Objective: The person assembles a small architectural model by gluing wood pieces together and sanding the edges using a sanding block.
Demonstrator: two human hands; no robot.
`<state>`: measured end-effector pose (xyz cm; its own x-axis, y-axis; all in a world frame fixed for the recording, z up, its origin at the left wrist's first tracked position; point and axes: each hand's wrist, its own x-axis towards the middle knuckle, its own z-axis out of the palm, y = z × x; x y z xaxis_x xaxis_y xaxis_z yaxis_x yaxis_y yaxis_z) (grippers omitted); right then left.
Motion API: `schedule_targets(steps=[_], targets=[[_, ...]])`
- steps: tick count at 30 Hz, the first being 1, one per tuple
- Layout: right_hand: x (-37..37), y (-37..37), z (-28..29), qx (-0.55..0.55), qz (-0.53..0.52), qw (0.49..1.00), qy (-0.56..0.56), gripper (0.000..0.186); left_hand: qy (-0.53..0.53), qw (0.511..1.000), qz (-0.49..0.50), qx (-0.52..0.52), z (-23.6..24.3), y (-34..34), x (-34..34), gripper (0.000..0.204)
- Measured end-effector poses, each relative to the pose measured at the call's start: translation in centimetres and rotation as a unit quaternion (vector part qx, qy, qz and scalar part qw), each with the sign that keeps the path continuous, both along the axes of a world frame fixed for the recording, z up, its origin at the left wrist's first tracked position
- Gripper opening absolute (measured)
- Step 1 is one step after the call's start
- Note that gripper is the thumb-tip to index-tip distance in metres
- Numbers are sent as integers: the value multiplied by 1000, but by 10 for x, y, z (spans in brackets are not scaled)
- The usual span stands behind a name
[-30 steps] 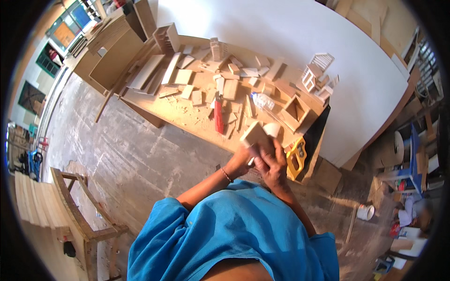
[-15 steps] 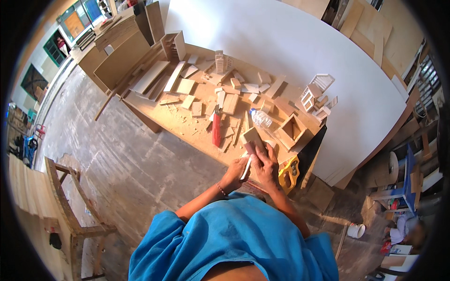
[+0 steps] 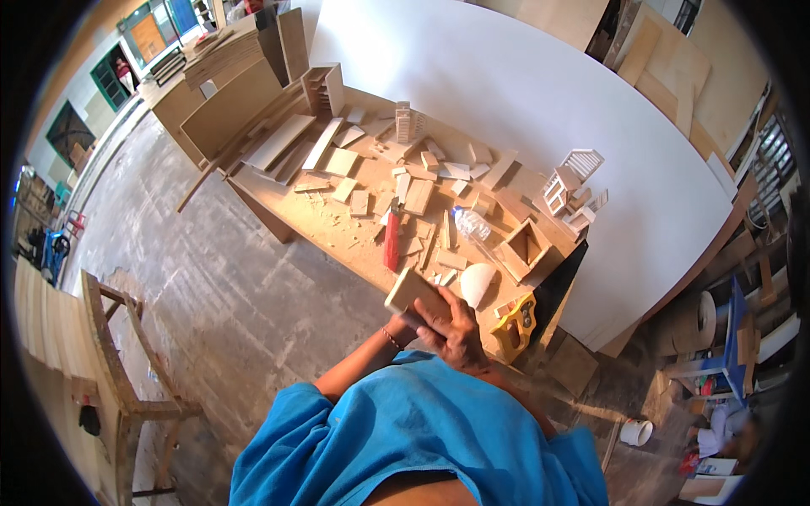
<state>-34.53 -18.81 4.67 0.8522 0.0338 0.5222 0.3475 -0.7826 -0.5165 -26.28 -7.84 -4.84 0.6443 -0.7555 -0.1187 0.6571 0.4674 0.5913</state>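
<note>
My right hand is closed round a flat wooden block, its fingers lying over the top face. The block is tilted in front of my body, beyond the table's near edge. My left hand is beneath and beside it, mostly covered by the block and the right hand; its fingers and anything in them are hidden. Past the hands, a red-handled tool lies on the wooden worktable. A yellow-handled saw rests at the near right corner, and a pale rounded sheet is close to my right hand.
Wood offcuts and shavings cover the table. A clear plastic bottle, an open wooden box and a small slatted wooden model stand at the right. A large white panel rises behind. A wooden frame stands left.
My right hand has moved left and toward my body with the block, now covering my left hand. The thin pale piece seen in my left hand is hidden. The pale sheet shows more fully.
</note>
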Motion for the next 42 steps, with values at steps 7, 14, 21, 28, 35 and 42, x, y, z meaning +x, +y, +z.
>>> schedule_targets(steps=[7,14,21,28,35,42], targets=[[47,-5,-18,115,-111,985,60,37,72,988,-39,129,33,12,6,19],[47,75,14,49,60,997,9,39,-38,997,55,42,26,80,38,13],[94,135,-4,91,57,994,17,36,34,988,101,114,29,150,70,13],[135,177,-23,140,-45,989,29,39,-88,971,95,201,41,199,78,21],[115,209,13,13,138,990,-11,37,-85,968,189,139,-3,226,94,14],[157,204,-19,82,32,996,17,37,61,968,147,195,40,220,103,13]])
